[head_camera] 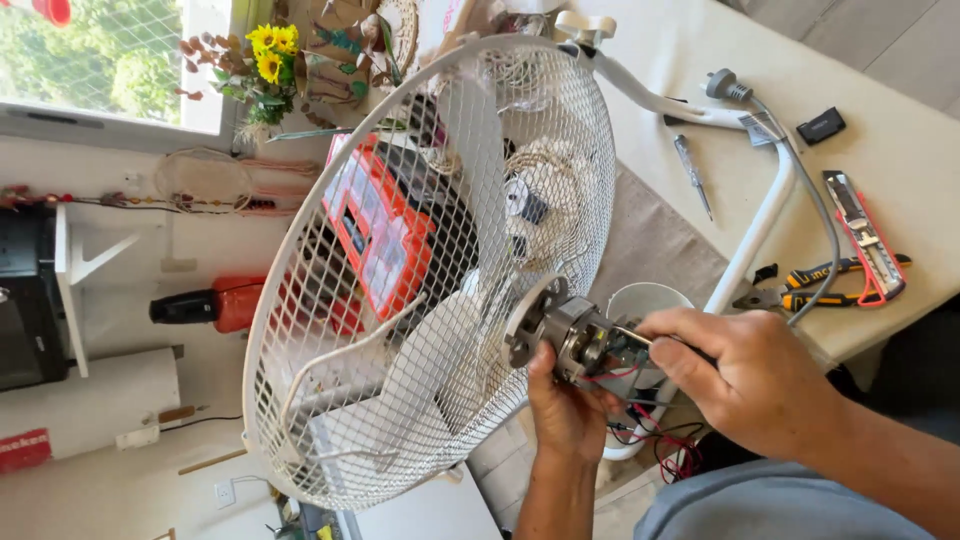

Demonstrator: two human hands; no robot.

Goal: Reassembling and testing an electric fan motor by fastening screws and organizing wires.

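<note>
A white mesh fan guard (400,330) with white blades behind it stands tilted on the beige table (900,150). At its back sits the bare metal fan motor (575,335) with red and black wires (670,455) hanging below. My left hand (565,410) grips the motor from underneath. My right hand (745,380) pinches a thin dark-handled tool (642,341) whose tip rests on the motor's rear end.
On the table lie a screwdriver (692,175), a grey plug and cable (724,85), a small black box (820,125), a red utility knife (865,240) and pliers (830,285). The white fan stand tube (760,220) crosses it. An orange parts organiser (385,225) shows through the guard.
</note>
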